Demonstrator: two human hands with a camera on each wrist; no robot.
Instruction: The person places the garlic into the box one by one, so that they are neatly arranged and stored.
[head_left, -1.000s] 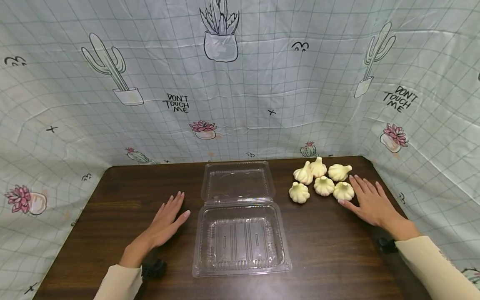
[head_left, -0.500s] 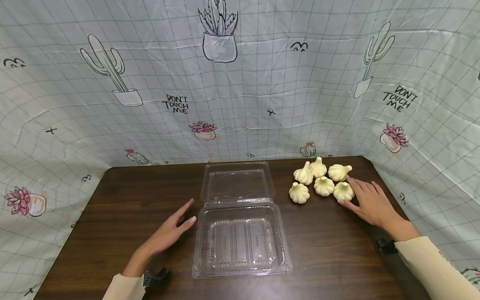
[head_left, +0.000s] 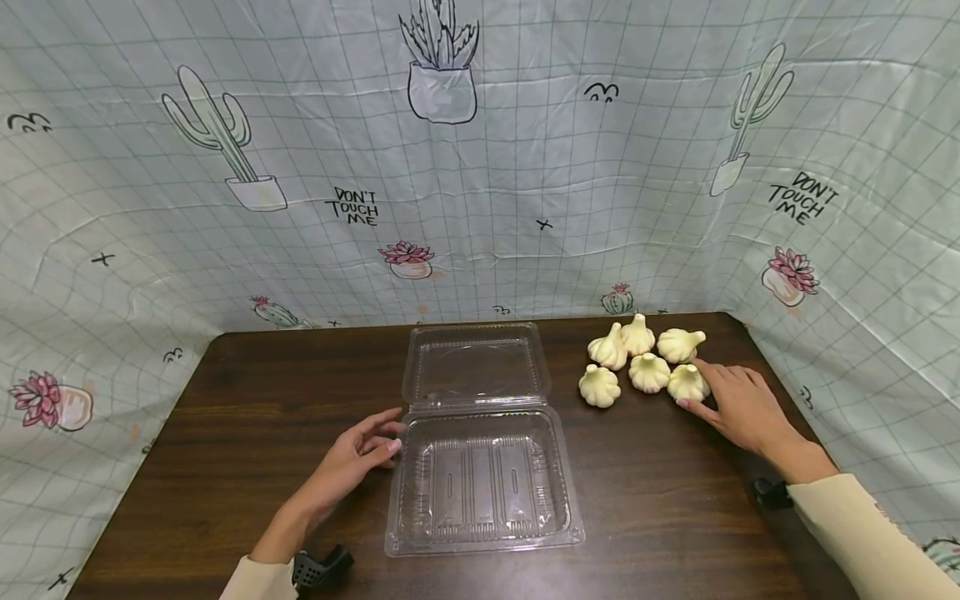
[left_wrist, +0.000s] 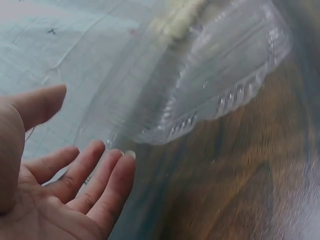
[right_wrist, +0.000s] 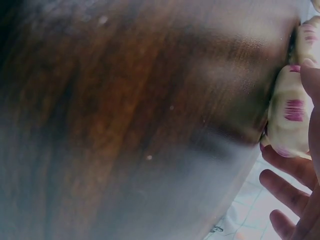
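My left hand (head_left: 347, 463) is at the left edge of a clear plastic clamshell container (head_left: 575, 533), near its hinge. Its fingers are loosely bent and the thumb stands apart in the left wrist view; whether they touch the rim is hard to tell. The container lies with its lid (head_left: 480, 367) folded back. At the right, my right hand (head_left: 746, 412) pinches the nearest garlic bulb (head_left: 687, 383) between thumb and index finger, and the bulb rests on the table. In the right wrist view this garlic bulb (right_wrist: 289, 107) shows purple streaks, with the other fingers spread beside it.
Several more garlic bulbs (head_left: 648, 372) sit close together left of and behind the held one. The dark wooden table (head_left: 652, 508) ends at a patterned cloth backdrop (head_left: 480, 167) on the back and sides.
My left hand has moved right to the container's edge, its fingers bending. The right hand's fingers have drawn in around the nearest garlic bulb, which has not shifted.
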